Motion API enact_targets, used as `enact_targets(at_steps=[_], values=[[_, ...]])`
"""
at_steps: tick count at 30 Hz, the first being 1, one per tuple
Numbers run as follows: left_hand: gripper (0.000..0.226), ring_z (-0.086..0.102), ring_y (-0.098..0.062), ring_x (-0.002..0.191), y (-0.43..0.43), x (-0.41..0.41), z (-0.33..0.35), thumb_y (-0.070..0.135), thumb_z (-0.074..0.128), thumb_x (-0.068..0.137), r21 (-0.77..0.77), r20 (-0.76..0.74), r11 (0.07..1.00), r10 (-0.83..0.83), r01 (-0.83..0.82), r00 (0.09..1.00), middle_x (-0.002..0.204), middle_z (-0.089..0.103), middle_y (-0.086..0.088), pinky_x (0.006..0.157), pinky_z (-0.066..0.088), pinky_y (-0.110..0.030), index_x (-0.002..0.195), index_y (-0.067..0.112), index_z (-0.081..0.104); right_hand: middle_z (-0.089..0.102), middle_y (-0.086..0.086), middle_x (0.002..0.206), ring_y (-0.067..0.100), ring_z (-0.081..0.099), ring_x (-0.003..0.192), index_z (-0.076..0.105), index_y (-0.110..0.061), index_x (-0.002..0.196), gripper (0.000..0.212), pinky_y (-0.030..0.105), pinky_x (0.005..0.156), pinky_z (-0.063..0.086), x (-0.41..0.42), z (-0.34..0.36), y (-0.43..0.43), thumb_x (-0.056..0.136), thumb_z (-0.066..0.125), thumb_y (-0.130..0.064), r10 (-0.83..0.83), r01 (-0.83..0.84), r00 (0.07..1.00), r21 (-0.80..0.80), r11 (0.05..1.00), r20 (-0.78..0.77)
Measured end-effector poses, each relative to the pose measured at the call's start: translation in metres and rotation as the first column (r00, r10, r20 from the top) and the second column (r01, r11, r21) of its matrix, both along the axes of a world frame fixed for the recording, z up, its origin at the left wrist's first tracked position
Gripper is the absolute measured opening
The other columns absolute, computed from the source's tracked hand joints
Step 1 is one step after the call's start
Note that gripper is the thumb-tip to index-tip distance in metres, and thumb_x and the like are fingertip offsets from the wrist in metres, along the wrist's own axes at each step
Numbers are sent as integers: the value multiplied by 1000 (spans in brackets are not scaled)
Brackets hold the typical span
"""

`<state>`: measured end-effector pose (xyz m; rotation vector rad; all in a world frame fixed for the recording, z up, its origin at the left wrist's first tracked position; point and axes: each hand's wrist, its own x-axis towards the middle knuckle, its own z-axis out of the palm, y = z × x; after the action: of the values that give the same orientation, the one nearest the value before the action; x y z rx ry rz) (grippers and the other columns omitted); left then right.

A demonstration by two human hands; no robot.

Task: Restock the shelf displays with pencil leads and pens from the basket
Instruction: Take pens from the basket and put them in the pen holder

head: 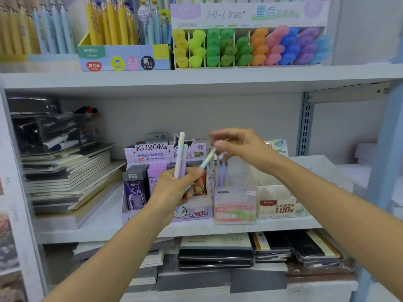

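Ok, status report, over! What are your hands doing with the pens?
Left hand grips pastel pens. Right hand pinches one slanted pen by its top. Clear pen box just below, few pens inside, nothing blocking it.

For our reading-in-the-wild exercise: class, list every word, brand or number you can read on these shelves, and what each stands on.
"Hi-Line": highlighter display header.
"KUROMI": purple lead box header.
"200": that box's front.
"100": white lead box.
"M&G": blue pen box.
"FRUIT SODA": clear display box.
"ULTRAMAN": dark lead case.
pens gripped in the left hand, one pinched by the right hand: no readable print.
Remaining small print: too blurred.
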<state>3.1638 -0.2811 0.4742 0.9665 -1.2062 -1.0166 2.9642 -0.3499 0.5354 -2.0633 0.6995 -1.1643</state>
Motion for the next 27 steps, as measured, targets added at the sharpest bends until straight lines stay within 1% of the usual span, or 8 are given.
enact_targets(at_steps=[2, 5, 8, 11, 15, 17, 22, 27], values=[[17, 43, -9, 39, 3, 0, 3, 22, 75, 81, -15, -26, 1000, -15, 15, 1000, 64, 66, -1, 34, 30, -15, 92, 9, 72, 74, 9, 89, 17, 68, 77, 75, -15, 103, 17, 22, 72, 56, 2, 0, 5, 87, 70, -15, 19, -21, 998, -29, 999, -53], [25, 42, -7, 36, 8, 3, 8, 15, 76, 73, -59, -133, 998, -37, 29, 990, 50, 55, 2, 31, 26, -14, 98, 10, 72, 73, 8, 81, 15, 66, 71, 76, -12, 96, 13, 20, 68, 55, -5, 0, 9, 84, 71, -15, -13, 13, 999, -5, 1000, 49], [12, 42, -6, 35, 10, 3, 11, 8, 74, 74, -102, -249, 994, -1, -25, 969, 52, 55, -1, 30, 29, -13, 85, 9, 71, 74, 10, 85, 15, 69, 74, 75, -9, 97, 20, 20, 68, 55, -11, -7, 14, 81, 72, -22, 23, -20, 999, 53, 998, -50], [11, 42, -6, 36, 11, -3, 12, 10, 72, 79, -141, -305, 988, 11, -56, 952, 52, 56, 2, 31, 30, -14, 90, 9, 69, 74, 13, 90, 20, 72, 80, 72, -5, 98, 19, 23, 72, 57, -7, -17, 18, 83, 73, -16, 99, -88, 989, 104, 991, -113], [14, 42, -7, 34, 13, -8, 13, 17, 73, 79, -179, -271, 980, 32, -83, 962, 51, 57, 4, 31, 29, -15, 91, 13, 67, 75, 11, 93, 23, 71, 86, 73, -7, 99, 17, 28, 78, 58, -4, -16, 22, 86, 72, -18, 143, -121, 972, 123, 985, -187], [12, 41, -7, 33, 12, -10, 15, 18, 74, 80, -178, -235, 979, 58, -102, 970, 51, 58, 3, 31, 30, -15, 89, 14, 67, 74, 8, 95, 22, 71, 88, 73, -10, 103, 20, 28, 78, 58, -1, -11, 24, 87, 70, -22, 120, -105, 973, 80, 991, -200], [8, 37, -7, 33, 3, -21, 17, 14, 75, 82, -207, -126, 968, 117, -141, 985, 52, 62, 6, 34, 33, -15, 86, 13, 68, 74, 5, 95, 15, 70, 83, 69, -17, 107, 23, 23, 71, 56, 16, 8, 28, 86, 71, -25, 52, -51, 998, -26, 998, 40], [8, 38, -6, 34, -4, -29, 18, 18, 74, 83, -190, -61, 974, 112, -122, 992, 61, 67, 3, 35, 33, -16, 87, 14, 68, 71, 4, 83, 11, 67, 73, 69, -9, 100, 14, 23, 70, 55, 19, 15, 22, 86, 71, -12, 7, -5, 999, -50, 999, 33]])
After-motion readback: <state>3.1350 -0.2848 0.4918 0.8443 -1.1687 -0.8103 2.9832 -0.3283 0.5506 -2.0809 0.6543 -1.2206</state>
